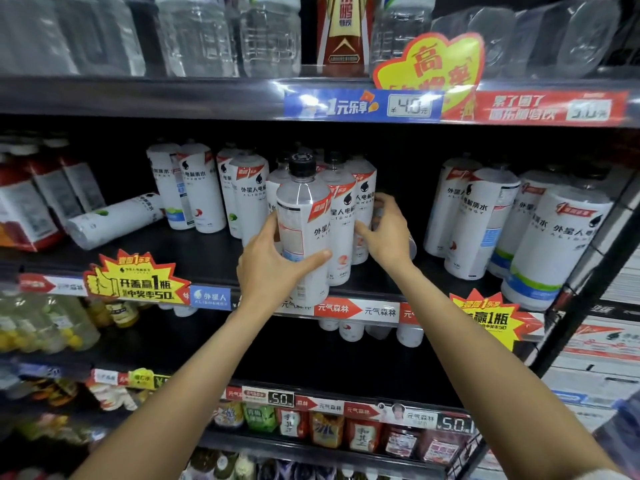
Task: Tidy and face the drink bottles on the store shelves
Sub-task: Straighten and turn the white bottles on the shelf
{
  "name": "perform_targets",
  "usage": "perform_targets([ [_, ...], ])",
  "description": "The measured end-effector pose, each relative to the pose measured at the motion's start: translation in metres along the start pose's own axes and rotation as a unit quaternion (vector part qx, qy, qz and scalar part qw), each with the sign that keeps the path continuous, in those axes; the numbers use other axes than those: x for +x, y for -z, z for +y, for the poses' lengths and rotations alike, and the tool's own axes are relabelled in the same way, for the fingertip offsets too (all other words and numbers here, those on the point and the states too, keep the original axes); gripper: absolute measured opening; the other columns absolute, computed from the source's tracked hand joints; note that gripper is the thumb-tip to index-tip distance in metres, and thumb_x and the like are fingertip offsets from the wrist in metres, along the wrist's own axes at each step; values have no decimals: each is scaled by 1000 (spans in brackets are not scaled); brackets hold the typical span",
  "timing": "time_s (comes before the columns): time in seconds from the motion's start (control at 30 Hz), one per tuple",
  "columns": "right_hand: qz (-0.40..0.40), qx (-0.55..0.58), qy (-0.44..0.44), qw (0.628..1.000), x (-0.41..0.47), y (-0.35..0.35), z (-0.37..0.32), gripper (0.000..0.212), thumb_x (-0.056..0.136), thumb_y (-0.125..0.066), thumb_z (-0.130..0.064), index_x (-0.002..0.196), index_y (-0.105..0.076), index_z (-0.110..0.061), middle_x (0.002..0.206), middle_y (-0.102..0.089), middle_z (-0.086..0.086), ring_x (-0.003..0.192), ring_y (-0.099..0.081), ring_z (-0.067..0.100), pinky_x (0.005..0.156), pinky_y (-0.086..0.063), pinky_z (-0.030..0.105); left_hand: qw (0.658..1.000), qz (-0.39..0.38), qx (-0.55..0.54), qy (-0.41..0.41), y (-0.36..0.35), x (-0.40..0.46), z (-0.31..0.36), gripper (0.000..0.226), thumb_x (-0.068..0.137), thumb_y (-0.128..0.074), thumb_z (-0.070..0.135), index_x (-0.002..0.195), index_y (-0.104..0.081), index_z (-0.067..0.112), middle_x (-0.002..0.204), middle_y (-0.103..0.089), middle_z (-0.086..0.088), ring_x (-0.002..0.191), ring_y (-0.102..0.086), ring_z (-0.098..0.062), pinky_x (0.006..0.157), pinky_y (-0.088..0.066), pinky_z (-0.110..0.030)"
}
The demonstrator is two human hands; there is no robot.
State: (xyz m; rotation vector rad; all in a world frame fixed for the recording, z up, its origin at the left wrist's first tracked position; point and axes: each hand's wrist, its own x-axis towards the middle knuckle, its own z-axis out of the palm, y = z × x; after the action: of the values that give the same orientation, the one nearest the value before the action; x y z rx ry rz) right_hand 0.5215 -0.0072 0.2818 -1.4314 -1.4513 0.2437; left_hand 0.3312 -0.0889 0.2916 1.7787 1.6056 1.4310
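White-labelled, black-capped drink bottles stand in groups on the middle shelf point(194, 251). My left hand point(273, 265) grips the front bottle point(303, 220) at the shelf's front edge, thumb across its lower label; the label is turned partly sideways. My right hand point(386, 233) curls around a bottle point(363, 202) in the row just behind and to the right, most of which is hidden by the hand. One white bottle point(114, 220) lies on its side at the left.
More white bottles point(540, 230) fill the shelf's right end and red-labelled ones point(31, 202) the left. Clear water bottles point(207, 32) sit on the shelf above. Yellow promo tags point(135, 278) stick out from the shelf edge. Lower shelves hold mixed drinks.
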Motion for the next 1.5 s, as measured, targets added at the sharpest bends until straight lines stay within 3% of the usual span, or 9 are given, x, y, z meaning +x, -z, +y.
perform_targets([
  [0.13, -3, -10, -5, 1000, 4, -6, -6, 58, 83, -71, -17, 133, -43, -9, 128, -54, 9, 116, -53, 24, 95, -47, 41, 1000, -5, 11, 2, 0, 0, 0, 82, 54, -79, 64, 125, -49, 35, 115, -67, 7, 105, -62, -13, 92, -51, -44],
  [0.3, 32, 74, 22, 996, -26, 8, -13, 47, 88, -63, -17, 131, -47, -11, 128, -54, 2, 110, -51, 9, 85, -41, 8, 1000, -9, 12, 2, 2, 0, 0, 98, 43, -65, 79, 128, -46, 35, 119, -65, 9, 110, -60, -13, 92, -51, -44],
  [0.53, -38, 26, 51, 998, -39, -11, -19, 78, 75, -76, -34, 139, -36, -15, 126, -58, 3, 114, -55, 19, 93, -50, 42, 999, -4, -8, -36, 4, 0, 0, 77, 58, -86, 47, 124, -53, 22, 113, -52, 14, 98, -55, -6, 87, -48, -30],
  [0.63, -29, 10, 45, 999, -34, -5, -20, 77, 74, -72, -42, 136, -38, -13, 122, -61, 4, 110, -59, 20, 91, -50, 43, 999, -6, -15, -52, -3, -1, 6, 77, 56, -87, 45, 121, -56, 18, 109, -50, 14, 98, -53, -5, 84, -43, -23],
  [0.87, -12, -73, 39, 997, -11, 13, -6, 61, 80, -71, -32, 133, -49, -12, 124, -54, 13, 111, -55, 28, 89, -47, 38, 997, 3, -22, -76, -43, 10, 19, 86, 60, -86, 46, 133, -47, 19, 125, -59, 7, 113, -55, -10, 96, -48, -36],
  [1.07, -29, -55, 25, 998, 3, 19, 2, 58, 79, -69, -16, 133, -50, -15, 93, -62, 5, 89, -62, 23, 77, -50, 35, 998, 20, -22, -63, -72, 20, 20, 94, 70, -81, 38, 145, -25, 30, 138, -53, 5, 120, -55, -20, 94, -47, -40],
  [1.23, -79, -7, 22, 997, -2, 23, 10, 69, 83, -59, -3, 145, -34, -20, 115, -55, 4, 97, -59, 17, 88, -53, 40, 997, 35, -6, -67, -87, 27, 19, 95, 79, -75, 36, 151, -15, 25, 153, -35, 3, 130, -46, -22, 95, -42, -39],
  [1.4, -162, 17, 40, 986, -13, 23, 5, 77, 85, -57, 1, 150, -22, -17, 148, -32, 6, 122, -48, 17, 88, -42, 8, 995, 45, 10, -84, -99, 32, 17, 90, 87, -67, 30, 153, -9, 13, 154, -28, -9, 138, -34, -25, 103, -38, -37],
  [1.5, -171, 33, 53, 983, -18, 19, 2, 78, 88, -62, -7, 152, -18, -15, 153, -29, 5, 130, -43, 18, 102, -44, 25, 996, 9, -5, -88, -99, 27, 18, 82, 93, -56, 12, 153, 0, 9, 159, -13, -10, 145, -17, -22, 116, -24, -36],
])
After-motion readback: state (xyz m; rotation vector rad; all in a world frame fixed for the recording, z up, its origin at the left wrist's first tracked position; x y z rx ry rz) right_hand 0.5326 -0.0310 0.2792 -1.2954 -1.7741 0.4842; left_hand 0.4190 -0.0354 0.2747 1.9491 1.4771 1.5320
